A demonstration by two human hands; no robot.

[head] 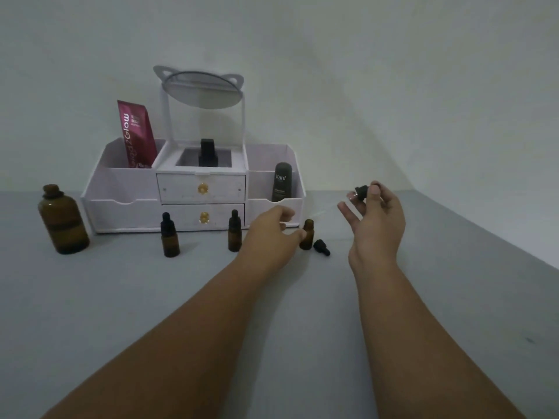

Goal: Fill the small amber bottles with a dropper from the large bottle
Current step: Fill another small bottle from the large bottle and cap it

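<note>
While the right hand (373,213) holds a dropper (361,193) up at centre right of the frame, its black bulb pinched between thumb and fingertips and the other fingers spread loosely, the faint glass tube slants down and left toward the open small amber bottle (307,234) just below centre. That bottle stands uncapped on the desk (302,313), presumably so the tube can enter its neck. The left hand (269,231) reaches to it with fingers curled, thumb touching its side (whether it truly grips or only steadies it, I cannot tell). A loose black cap (321,247) lies on its side just right of the bottle, likely set aside to free the opening. Two more small bottles (170,235) (234,231) remain capped, left of centre, in front of the white organizer (193,189). The large bottle (63,220) stands at far left, well apart from both hands, part filled with dark liquid.
</note>
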